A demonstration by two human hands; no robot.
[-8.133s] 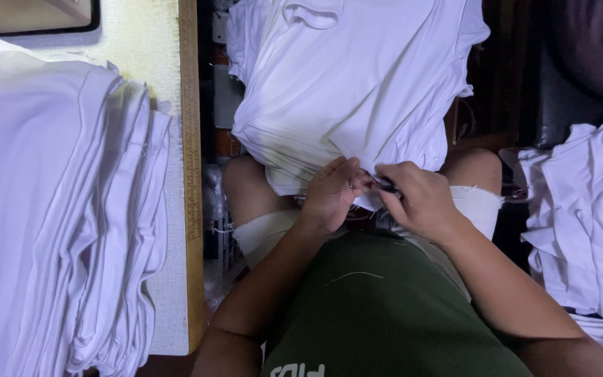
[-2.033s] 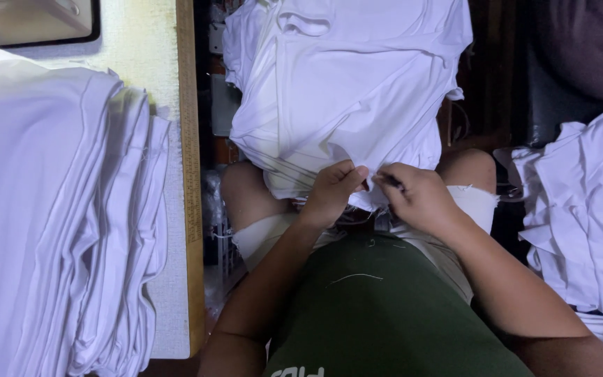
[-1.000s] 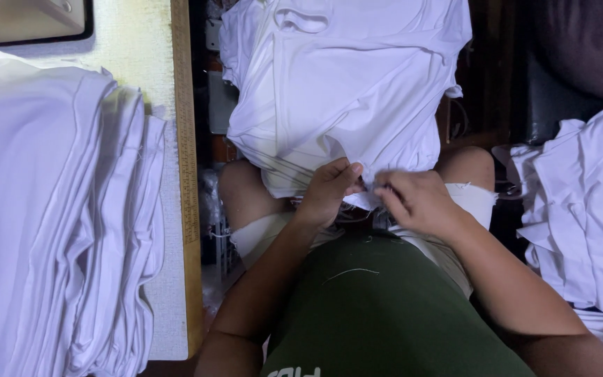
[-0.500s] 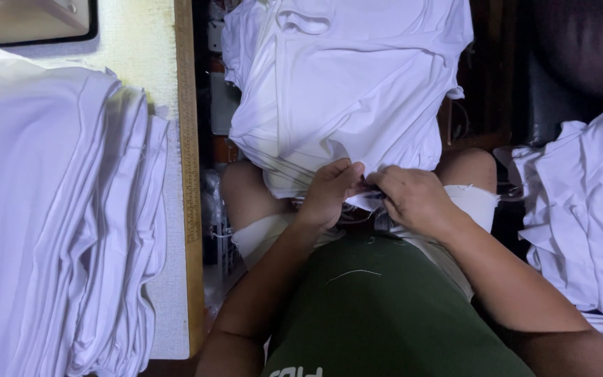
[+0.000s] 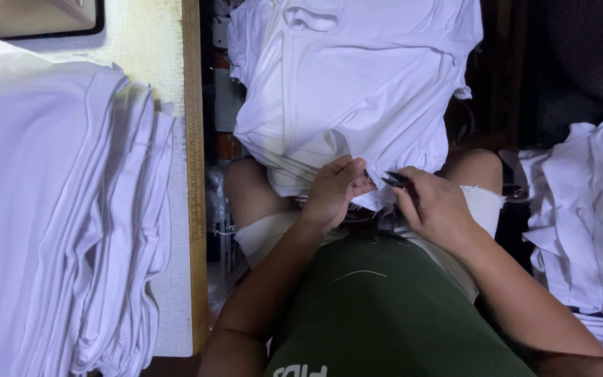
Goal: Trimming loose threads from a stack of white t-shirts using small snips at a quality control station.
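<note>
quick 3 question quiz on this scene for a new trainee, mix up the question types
1. True or false: the left hand pinches the edge of the white garment on the person's lap.
2. The right hand holds: A) a ruler B) a small dark tool C) a folded cloth
3. Fill in: the tall stack of white garments on the table lies to the person's ____.

Key
1. True: its fingers grip the hem.
2. B: the small dark tool points at the hem between the two hands.
3. Left; a smaller white pile lies to the right.
</note>
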